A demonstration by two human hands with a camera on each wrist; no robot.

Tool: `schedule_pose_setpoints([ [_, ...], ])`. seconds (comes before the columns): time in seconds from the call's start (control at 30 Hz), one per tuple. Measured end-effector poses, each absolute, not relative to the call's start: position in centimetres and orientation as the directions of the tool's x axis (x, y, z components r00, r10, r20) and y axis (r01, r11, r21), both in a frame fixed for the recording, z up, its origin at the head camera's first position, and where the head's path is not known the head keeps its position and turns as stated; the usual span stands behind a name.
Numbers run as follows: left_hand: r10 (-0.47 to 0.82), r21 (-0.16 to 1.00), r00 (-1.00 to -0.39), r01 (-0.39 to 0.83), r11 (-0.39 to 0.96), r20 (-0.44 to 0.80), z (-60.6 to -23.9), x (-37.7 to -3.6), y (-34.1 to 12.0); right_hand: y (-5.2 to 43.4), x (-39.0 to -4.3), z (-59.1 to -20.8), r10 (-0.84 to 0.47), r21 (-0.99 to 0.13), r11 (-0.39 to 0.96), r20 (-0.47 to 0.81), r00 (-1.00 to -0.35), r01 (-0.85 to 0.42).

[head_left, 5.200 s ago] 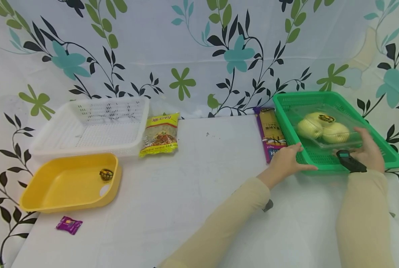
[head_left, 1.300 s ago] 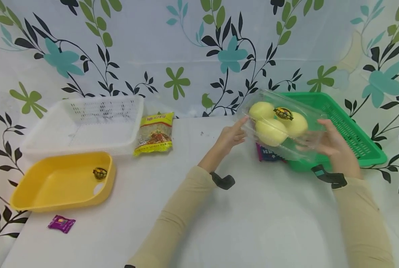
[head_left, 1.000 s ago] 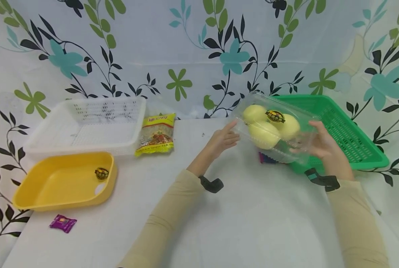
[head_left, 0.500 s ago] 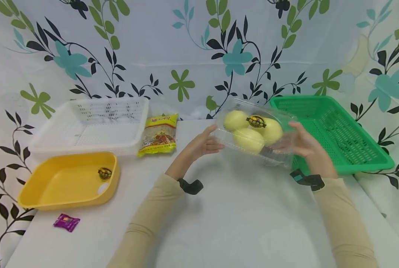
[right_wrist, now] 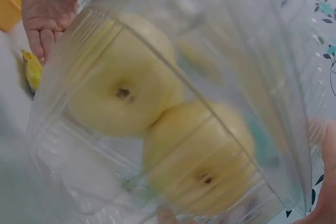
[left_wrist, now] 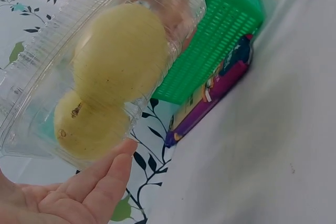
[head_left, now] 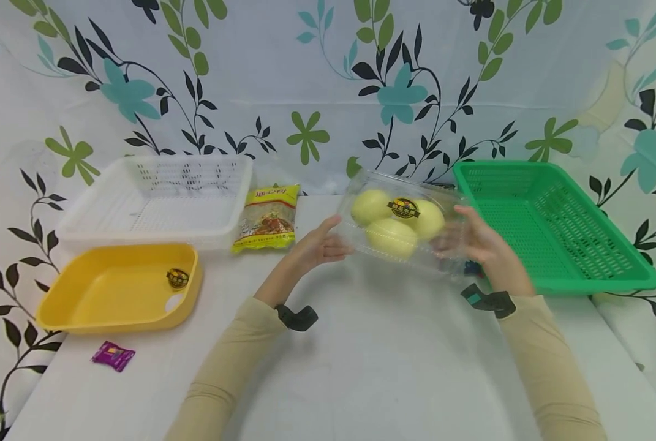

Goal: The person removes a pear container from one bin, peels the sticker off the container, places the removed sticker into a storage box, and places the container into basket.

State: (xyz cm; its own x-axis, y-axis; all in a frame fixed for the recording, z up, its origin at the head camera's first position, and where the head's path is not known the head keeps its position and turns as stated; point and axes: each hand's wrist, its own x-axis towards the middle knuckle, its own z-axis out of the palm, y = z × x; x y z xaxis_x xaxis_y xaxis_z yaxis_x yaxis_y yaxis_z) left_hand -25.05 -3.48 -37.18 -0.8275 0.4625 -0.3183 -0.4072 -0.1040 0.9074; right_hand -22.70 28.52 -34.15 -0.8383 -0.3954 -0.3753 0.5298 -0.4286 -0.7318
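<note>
A clear plastic fruit box (head_left: 372, 242) with three pale yellow round fruits (head_left: 392, 237) and a black-and-gold label is held above the table, slightly tilted. My right hand (head_left: 479, 242) grips its right end, some fingers showing through the plastic. My left hand (head_left: 319, 248) touches the left end; in the left wrist view its fingers (left_wrist: 107, 182) lie fairly straight along the box's lower corner. The green basket (head_left: 559, 285) stands right of the box. A purple pasta pack (left_wrist: 215, 85) leans against that basket and is mostly hidden in the head view.
At the left are a white basket (head_left: 151, 236), a yellow tray (head_left: 124, 321) with a label on its wall, and a small purple wrapped packet (head_left: 113, 356). A yellow food bag (head_left: 268, 217) stands beside the white basket. Patterned cloth (head_left: 316, 73) hangs behind.
The fruit box has been lifted from the green basket and carried left across the pasta pack, both hands moving with it. The view has shifted slightly.
</note>
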Motion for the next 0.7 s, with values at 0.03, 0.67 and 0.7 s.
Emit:
schedule_pose_setpoints([
  [0.03,0.461,0.908,-0.830,-0.405,-0.110,-0.314,-37.2,-24.9,-3.7,28.4,-22.8,-34.3,-0.397,-0.744,-0.412,-0.374,-0.838,0.527],
  [0.67,0.410,0.937,-0.868,-0.340,-0.080,-0.280,-38.6,-20.5,-8.7,24.3,-23.9,-36.1,-0.452,-0.784,-0.325,-0.363,-0.815,0.529],
  [0.7,0.413,0.941,-0.870,-0.330,-0.077,-0.271,-38.7,-20.2,-8.9,24.1,-23.9,-36.2,-0.454,-0.780,-0.323,-0.370,-0.811,0.536],
])
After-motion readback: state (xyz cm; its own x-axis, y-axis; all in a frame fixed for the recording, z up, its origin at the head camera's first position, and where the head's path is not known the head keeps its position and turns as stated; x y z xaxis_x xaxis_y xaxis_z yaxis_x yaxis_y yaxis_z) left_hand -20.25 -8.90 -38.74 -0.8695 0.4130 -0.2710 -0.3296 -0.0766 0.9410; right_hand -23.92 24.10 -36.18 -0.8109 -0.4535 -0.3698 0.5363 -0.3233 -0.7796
